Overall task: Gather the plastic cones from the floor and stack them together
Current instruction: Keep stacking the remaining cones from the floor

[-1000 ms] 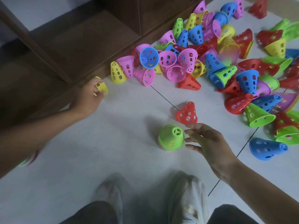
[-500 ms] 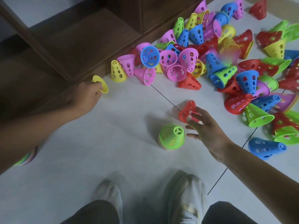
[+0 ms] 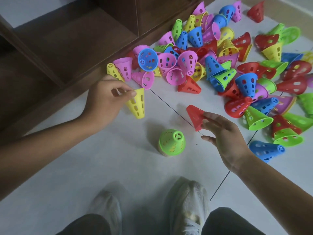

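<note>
Left hand (image 3: 103, 97) now lifts a yellow cone (image 3: 136, 103) off the floor at 10 o'clock; right hand (image 3: 225, 138) has pinched the red cone (image 3: 194, 115) — both ready for the green-topped stack (image 3: 171, 143).

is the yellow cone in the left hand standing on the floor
No, the left hand pinches the yellow cone by its wide rim, narrow end hanging down.

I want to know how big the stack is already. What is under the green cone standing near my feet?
Under the green cone, yellow shows through its holes, and a few pale rims peek out at its base, so cones are nested beneath. Their number and remaining colours are covered.
</note>
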A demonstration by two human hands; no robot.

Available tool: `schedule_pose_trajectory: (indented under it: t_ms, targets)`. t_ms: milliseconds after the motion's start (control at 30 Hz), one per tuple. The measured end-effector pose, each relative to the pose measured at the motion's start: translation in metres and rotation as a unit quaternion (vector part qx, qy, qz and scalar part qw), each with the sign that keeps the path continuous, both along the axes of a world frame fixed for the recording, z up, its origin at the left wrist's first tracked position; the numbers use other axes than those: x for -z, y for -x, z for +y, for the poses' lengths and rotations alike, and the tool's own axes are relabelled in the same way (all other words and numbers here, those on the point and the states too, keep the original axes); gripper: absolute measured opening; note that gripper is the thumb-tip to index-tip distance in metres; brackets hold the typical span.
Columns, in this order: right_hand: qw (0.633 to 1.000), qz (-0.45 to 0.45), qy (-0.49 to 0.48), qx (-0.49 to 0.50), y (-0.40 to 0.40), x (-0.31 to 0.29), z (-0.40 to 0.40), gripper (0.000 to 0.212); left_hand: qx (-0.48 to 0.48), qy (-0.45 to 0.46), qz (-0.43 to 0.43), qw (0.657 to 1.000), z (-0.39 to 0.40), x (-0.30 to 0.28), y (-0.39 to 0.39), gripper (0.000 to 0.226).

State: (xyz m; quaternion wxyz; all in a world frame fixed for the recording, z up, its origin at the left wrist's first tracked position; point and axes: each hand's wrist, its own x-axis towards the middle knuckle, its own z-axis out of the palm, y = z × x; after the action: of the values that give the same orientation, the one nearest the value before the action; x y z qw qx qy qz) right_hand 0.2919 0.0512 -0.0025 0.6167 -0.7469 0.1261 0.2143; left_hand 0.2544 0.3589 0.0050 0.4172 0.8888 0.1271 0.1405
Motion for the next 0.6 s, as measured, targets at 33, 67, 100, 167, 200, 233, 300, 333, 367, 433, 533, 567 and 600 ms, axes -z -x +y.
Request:
schedule_pose_trajectory:
  t_ms: [33,67,100,167,200,233,300,333,367,433,533,567,600]
  targets:
    - [1.000,0.001,-0.006,0.006,0.001,-0.003,-0.001,0.025,-0.003,0.038,-0.001,0.999,-0.007,-0.006,0.000,0.014]
    - [1.000,0.002,-0.013,0.010,0.002,-0.005,-0.002,0.025,-0.006,0.076,0.000,0.997,-0.014,-0.011,0.001,0.016]
    - [1.000,0.004,-0.020,0.015,0.003,-0.007,-0.002,0.024,-0.007,0.108,0.001,0.994,-0.019,-0.016,0.002,0.012]
    - [0.999,0.008,-0.039,0.028,0.004,-0.012,-0.002,0.023,-0.002,0.176,0.020,0.984,-0.030,-0.025,0.006,0.004]
    - [0.998,0.009,-0.050,0.036,0.004,-0.015,-0.002,0.022,0.001,0.225,0.034,0.974,-0.034,-0.029,0.008,0.003]
    - [0.997,0.010,-0.062,0.045,0.005,-0.018,-0.002,0.022,0.007,0.278,0.048,0.959,-0.039,-0.032,0.011,0.007]
    - [0.994,0.010,-0.085,0.061,0.005,-0.024,-0.001,0.023,0.014,0.380,0.085,0.921,-0.046,-0.039,0.015,0.015]
    - [0.993,0.009,-0.095,0.067,0.005,-0.027,-0.002,0.023,0.014,0.421,0.105,0.901,-0.050,-0.042,0.017,0.015]
    - [0.992,0.008,-0.105,0.071,0.006,-0.031,-0.002,0.022,0.015,0.450,0.123,0.884,-0.054,-0.043,0.018,0.014]
    - [0.989,0.008,-0.125,0.081,0.005,-0.038,-0.003,0.018,0.015,0.488,0.151,0.860,-0.064,-0.044,0.022,0.014]
    - [0.984,0.011,-0.155,0.092,0.005,-0.049,-0.005,0.011,0.019,0.516,0.179,0.838,-0.075,-0.040,0.029,0.014]
    - [0.981,0.011,-0.168,0.093,0.005,-0.053,-0.006,0.011,0.020,0.521,0.187,0.833,-0.078,-0.037,0.031,0.014]
    - [0.979,0.011,-0.182,0.094,0.005,-0.056,-0.007,0.012,0.021,0.523,0.195,0.829,-0.080,-0.034,0.034,0.014]
